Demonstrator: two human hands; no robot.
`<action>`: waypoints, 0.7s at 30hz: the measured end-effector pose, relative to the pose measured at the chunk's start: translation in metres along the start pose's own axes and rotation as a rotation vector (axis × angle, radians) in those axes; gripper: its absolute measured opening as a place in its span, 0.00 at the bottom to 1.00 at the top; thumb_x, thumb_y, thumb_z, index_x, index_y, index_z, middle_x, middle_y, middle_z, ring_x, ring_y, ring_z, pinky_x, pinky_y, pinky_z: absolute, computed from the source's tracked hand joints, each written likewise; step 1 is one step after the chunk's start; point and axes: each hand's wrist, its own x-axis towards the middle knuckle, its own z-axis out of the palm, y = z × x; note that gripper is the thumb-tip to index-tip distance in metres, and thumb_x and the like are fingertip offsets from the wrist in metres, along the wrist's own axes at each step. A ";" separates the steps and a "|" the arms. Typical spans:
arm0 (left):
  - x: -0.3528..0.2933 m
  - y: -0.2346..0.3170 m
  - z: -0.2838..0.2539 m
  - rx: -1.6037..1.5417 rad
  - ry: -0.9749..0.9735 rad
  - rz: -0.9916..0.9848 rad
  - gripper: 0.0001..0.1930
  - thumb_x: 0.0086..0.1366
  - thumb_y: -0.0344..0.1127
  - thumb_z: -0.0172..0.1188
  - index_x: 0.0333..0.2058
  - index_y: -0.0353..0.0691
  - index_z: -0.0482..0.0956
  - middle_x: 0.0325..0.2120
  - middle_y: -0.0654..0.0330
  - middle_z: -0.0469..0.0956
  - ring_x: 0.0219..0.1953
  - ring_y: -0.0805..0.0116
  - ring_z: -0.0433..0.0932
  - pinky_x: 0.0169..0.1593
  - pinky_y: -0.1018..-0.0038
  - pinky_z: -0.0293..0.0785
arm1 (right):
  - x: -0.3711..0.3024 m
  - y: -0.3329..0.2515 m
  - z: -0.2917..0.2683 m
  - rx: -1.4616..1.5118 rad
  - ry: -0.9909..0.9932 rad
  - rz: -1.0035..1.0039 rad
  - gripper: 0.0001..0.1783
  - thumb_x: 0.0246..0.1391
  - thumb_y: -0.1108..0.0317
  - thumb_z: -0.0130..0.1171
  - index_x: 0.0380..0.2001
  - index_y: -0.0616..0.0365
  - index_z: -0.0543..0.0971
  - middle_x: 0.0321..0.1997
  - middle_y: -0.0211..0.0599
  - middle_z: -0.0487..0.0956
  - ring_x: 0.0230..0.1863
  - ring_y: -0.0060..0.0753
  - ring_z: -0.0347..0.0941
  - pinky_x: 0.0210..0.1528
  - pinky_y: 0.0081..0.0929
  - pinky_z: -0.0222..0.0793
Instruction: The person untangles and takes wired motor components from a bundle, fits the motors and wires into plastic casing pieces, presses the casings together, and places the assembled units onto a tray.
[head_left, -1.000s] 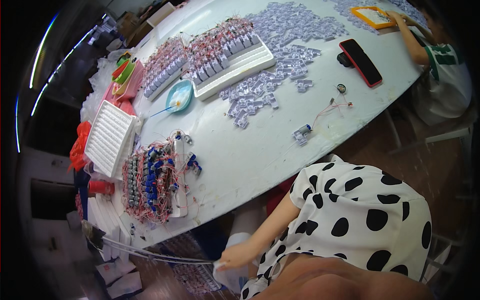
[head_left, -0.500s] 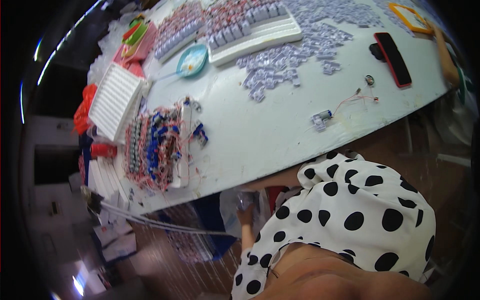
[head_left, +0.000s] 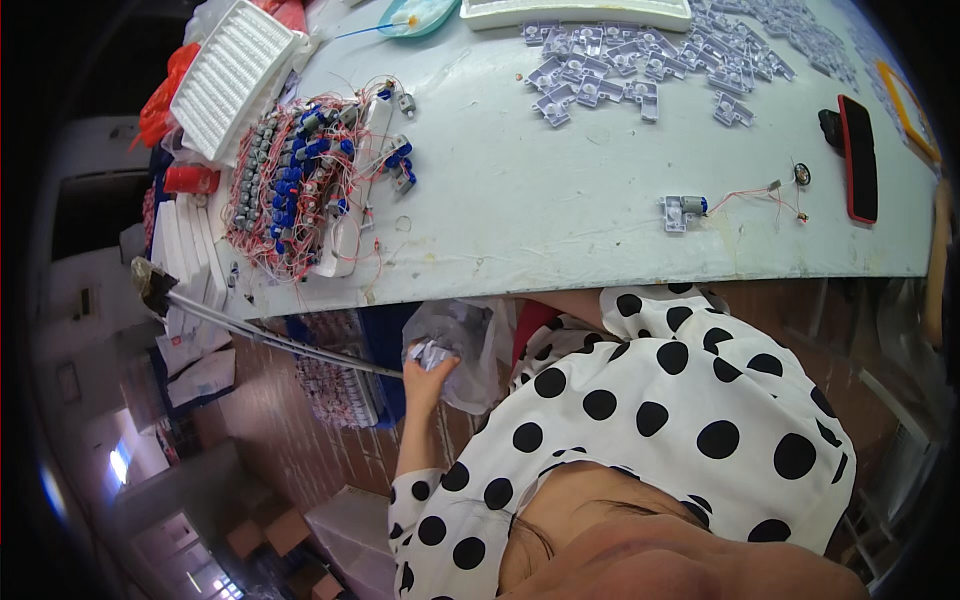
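Note:
Below the table's front edge, my left hand [head_left: 430, 378] is closed around several small pale plastic housings [head_left: 432, 353]. It is over the mouth of a clear plastic bag [head_left: 468, 375], whose contents I cannot make out. My right forearm [head_left: 575, 304] runs left along the table edge from its polka-dot sleeve, and my right hand is out of sight. On the table, one plastic housing with a small motor [head_left: 684, 212] lies with thin red wires attached, which lead to a small round part [head_left: 801, 174]. More clear housings [head_left: 600, 75] are spread farther back.
Wired motors [head_left: 300, 180] are heaped on a foam tray at the left, near an empty white ribbed tray [head_left: 232, 80]. A metal pole [head_left: 270, 338] crosses beside the table. A red-edged phone [head_left: 858, 160] lies right, and another person's arm [head_left: 938, 265] shows at the far right.
My left hand has come up out of the bag, and the pale housings in it now show. The view has shifted, so the table sits higher in the picture.

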 end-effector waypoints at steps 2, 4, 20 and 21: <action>-0.020 0.029 -0.014 0.038 -0.020 -0.012 0.22 0.46 0.30 0.74 0.42 0.37 0.77 0.36 0.61 0.80 0.37 0.70 0.78 0.43 0.73 0.74 | -0.012 -0.002 -0.002 0.019 0.005 -0.016 0.22 0.68 0.55 0.49 0.53 0.61 0.79 0.47 0.53 0.82 0.50 0.53 0.78 0.53 0.41 0.71; -0.040 0.061 -0.027 0.000 -0.036 -0.044 0.23 0.47 0.30 0.74 0.41 0.36 0.75 0.34 0.62 0.78 0.35 0.72 0.76 0.42 0.75 0.73 | -0.024 -0.006 -0.005 0.041 0.007 -0.039 0.22 0.68 0.55 0.49 0.53 0.60 0.78 0.48 0.53 0.81 0.50 0.53 0.78 0.53 0.41 0.71; 0.100 0.332 0.034 0.293 -0.188 0.540 0.25 0.46 0.38 0.75 0.42 0.38 0.77 0.33 0.59 0.81 0.34 0.67 0.79 0.41 0.71 0.74 | -0.142 -0.043 -0.082 0.047 0.201 -0.090 0.22 0.67 0.57 0.51 0.57 0.59 0.77 0.52 0.50 0.81 0.53 0.51 0.76 0.56 0.39 0.70; 0.116 0.335 0.038 0.334 -0.158 0.518 0.25 0.46 0.39 0.75 0.43 0.39 0.78 0.34 0.57 0.82 0.36 0.64 0.81 0.43 0.70 0.75 | -0.148 -0.048 -0.087 0.041 0.203 -0.100 0.22 0.67 0.57 0.51 0.57 0.59 0.76 0.52 0.50 0.81 0.53 0.51 0.76 0.56 0.39 0.70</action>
